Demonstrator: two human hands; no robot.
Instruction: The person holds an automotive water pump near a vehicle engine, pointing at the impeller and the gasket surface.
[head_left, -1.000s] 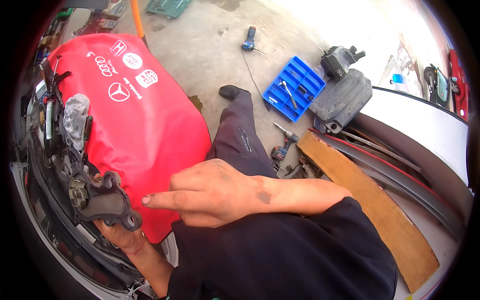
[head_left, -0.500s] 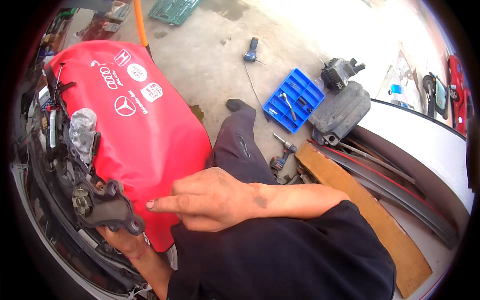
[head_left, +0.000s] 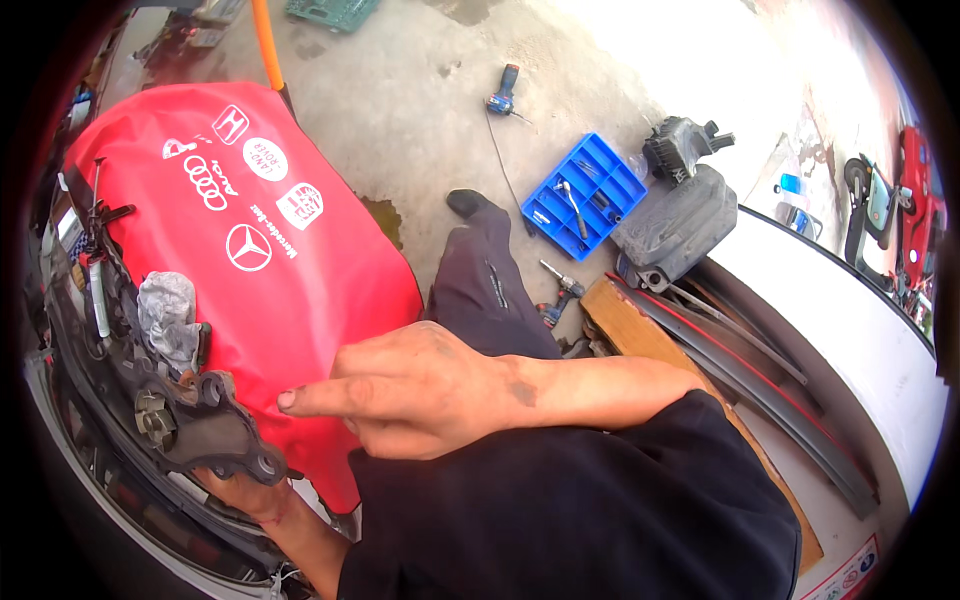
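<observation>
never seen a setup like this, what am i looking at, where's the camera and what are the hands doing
There is no machine here, just one person's bare hands. Every picture comes from a wide fisheye camera worn on the head, looking down, so straight edges bend. The left hand holds a dark bracket-like part from below; the right hand points toward it. A red cover spreads beyond them, and on the floor sit a blue divided tray and two power tools.

The bracket looks like dark, matt metal, its round insert shinier and ridged. The red cover looks like smooth, softly glossy vinyl; the grey rag, crumpled cloth. The blue tray is smooth plastic, the black housing dull, dusty plastic, the floor stained concrete.
</observation>
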